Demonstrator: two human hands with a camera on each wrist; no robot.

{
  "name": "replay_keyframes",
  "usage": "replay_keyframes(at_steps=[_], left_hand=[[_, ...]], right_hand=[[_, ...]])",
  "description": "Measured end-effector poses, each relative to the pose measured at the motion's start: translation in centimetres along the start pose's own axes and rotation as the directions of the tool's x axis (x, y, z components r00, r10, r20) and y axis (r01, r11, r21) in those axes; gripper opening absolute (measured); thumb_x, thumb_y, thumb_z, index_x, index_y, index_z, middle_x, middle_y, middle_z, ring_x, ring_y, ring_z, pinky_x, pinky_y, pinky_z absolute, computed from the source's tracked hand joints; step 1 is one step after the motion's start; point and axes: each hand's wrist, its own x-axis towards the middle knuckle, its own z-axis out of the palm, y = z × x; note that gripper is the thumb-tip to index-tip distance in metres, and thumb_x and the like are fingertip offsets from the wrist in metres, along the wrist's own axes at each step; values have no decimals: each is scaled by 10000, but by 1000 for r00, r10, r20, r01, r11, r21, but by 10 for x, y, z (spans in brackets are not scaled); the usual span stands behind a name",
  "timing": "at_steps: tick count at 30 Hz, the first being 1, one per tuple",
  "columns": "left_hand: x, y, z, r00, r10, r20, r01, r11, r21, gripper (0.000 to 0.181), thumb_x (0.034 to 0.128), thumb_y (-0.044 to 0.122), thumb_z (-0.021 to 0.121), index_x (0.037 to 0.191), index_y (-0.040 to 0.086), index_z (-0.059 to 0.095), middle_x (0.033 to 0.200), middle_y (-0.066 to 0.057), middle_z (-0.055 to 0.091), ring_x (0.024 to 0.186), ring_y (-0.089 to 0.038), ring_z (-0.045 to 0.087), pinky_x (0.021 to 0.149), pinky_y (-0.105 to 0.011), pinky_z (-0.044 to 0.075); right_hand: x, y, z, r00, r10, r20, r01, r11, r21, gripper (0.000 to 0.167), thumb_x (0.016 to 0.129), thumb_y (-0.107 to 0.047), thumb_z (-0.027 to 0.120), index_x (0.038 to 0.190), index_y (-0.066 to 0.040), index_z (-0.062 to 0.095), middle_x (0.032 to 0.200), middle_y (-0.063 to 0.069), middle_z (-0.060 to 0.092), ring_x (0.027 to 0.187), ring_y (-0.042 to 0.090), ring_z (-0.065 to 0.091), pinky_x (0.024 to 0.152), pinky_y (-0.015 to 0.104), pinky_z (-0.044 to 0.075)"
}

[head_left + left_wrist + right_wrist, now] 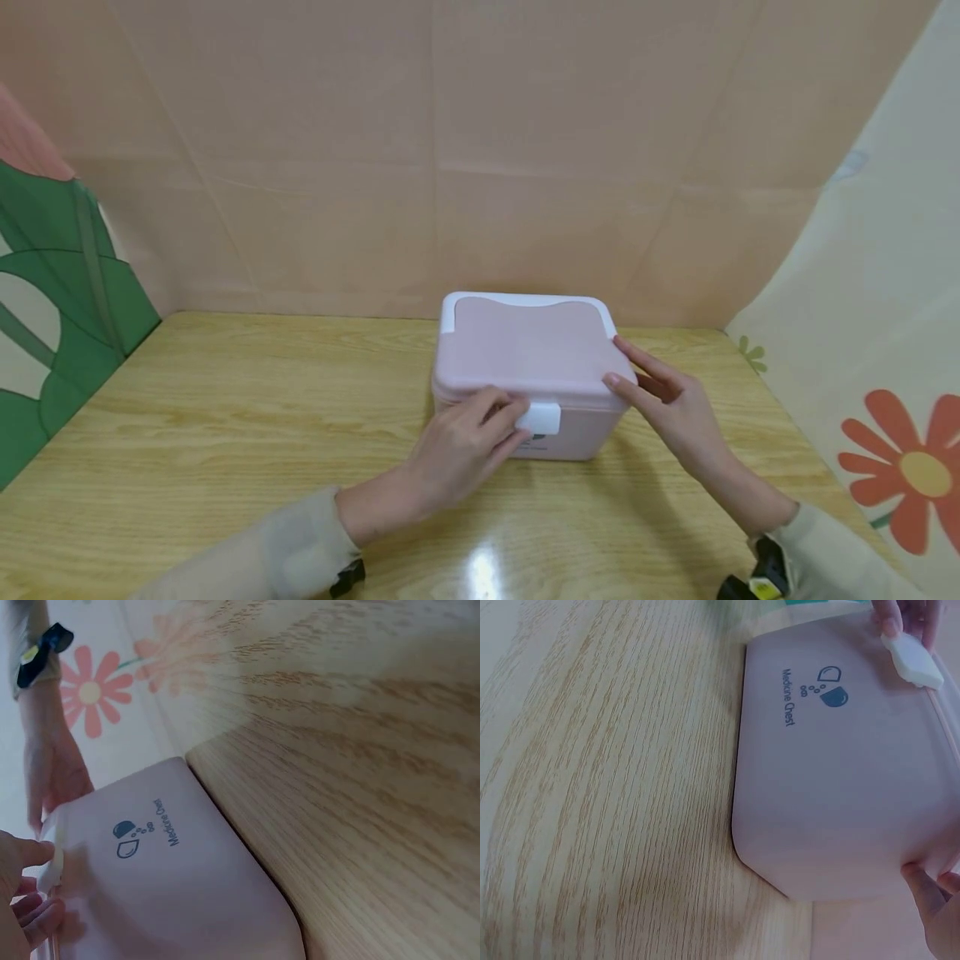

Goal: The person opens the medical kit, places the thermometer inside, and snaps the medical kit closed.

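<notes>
A pale pink medicine chest with a white-rimmed lid stands upright on the wooden table, its lid down. My left hand has curled fingers at the white front latch, pinching its left end. In the right wrist view, the thumb lies against the latch. At the chest's right front corner, my right hand rests spread, thumb at the front edge and a fairly straight forefinger along the lid's right side. "Medicine Chest" lettering and a capsule drawing mark the front. The chest's inside is hidden.
The wood-grain table stretches to both sides of the chest. Behind it hangs a plain beige cloth. Green leaf shapes border the left side, and a cloth with a red flower borders the right.
</notes>
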Motion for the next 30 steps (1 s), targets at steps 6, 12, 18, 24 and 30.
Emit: replay_keyframes(at_steps=[6, 12, 18, 24, 30], left_hand=[[3, -2, 1, 996, 92, -3, -92, 995, 50, 344, 814, 196, 755, 1097, 14, 686, 1054, -65, 623, 946, -148, 599, 898, -226, 510], [3, -2, 2, 988, 149, 43, -154, 978, 141, 374, 830, 214, 741, 1130, 4, 666, 1083, -63, 624, 993, -165, 571, 927, -225, 476], [4, -1, 2, 983, 174, 65, -184, 961, 205, 349, 843, 211, 729, 1115, 1, 666, 1067, -59, 639, 985, -169, 575, 931, -223, 472], [5, -4, 4, 962, 268, 51, -271, 919, 286, 311, 856, 197, 701, 1075, -22, 672, 1038, -86, 655, 972, -184, 597, 927, -236, 489], [7, -9, 8, 905, 426, 13, -386, 805, 451, 214, 924, 16, 484, 992, -10, 686, 968, -85, 673, 898, -161, 621, 876, -229, 521]], right_hand=[[-1, 1, 0, 1000, 2, -2, -2, 1000, 2, 542, 917, -303, 651, 1424, -244, 470, 1486, 41, 432, 1086, -106, 536, 826, 99, 489], [-1, 1, 0, 1000, -4, -6, 4, 1000, 2, 539, 916, -297, 654, 1422, -241, 474, 1483, 42, 436, 1064, -122, 544, 824, 96, 488], [0, 1, 1, 1000, -11, -11, 11, 1000, -1, 538, 913, -294, 658, 1418, -239, 480, 1479, 40, 441, 1063, -117, 549, 823, 96, 488], [0, 0, 0, 1000, -20, -4, 20, 1000, 11, 535, 918, -280, 653, 1421, -232, 476, 1483, 40, 436, 1075, -109, 549, 828, 98, 489], [-1, -1, 1, 1000, -2, -5, 2, 1000, 6, 540, 914, -295, 656, 1420, -227, 478, 1481, 51, 438, 1078, -116, 537, 822, 99, 490]])
